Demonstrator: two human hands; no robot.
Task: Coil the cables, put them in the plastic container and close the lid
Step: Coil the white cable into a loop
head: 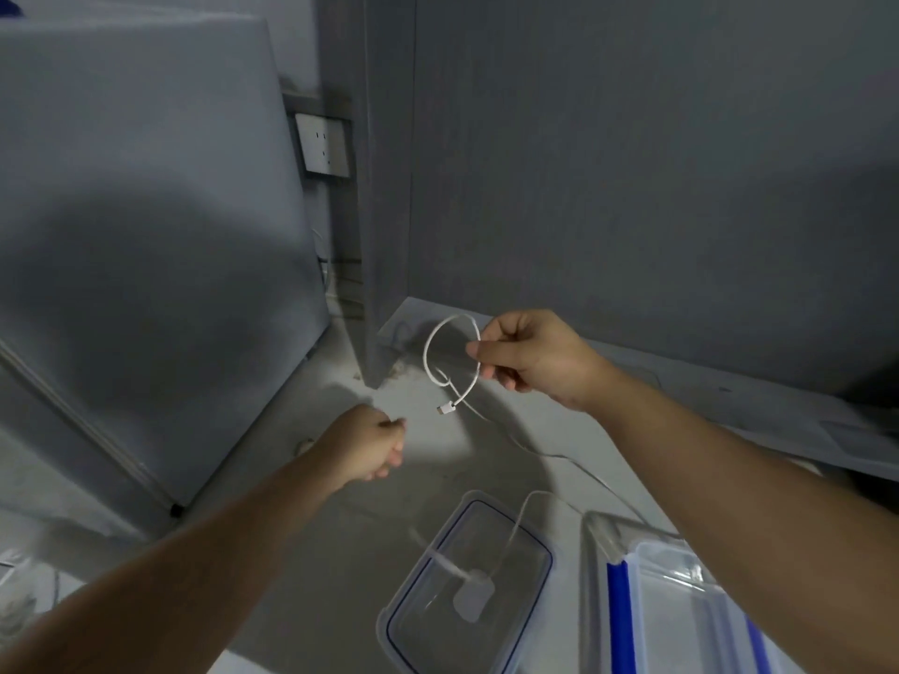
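Mid-coil: right hand [532, 355] pinches first loop of white charging cable [450, 355] above table [301, 552]; left hand [372, 447] loosely curled, empty; cable tail trails onto container lid [537, 542] – next, feed slack w/ left

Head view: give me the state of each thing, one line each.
White cable: one loop formed, rest trailing loose to the floor.
Right hand: pinching the loop.
Left hand: curled, contents unclear.
Lid: off, flat on floor.
Plastic container: open.

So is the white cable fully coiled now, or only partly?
Only partly. The right hand holds one loop of the white cable; the rest trails down across the lid.
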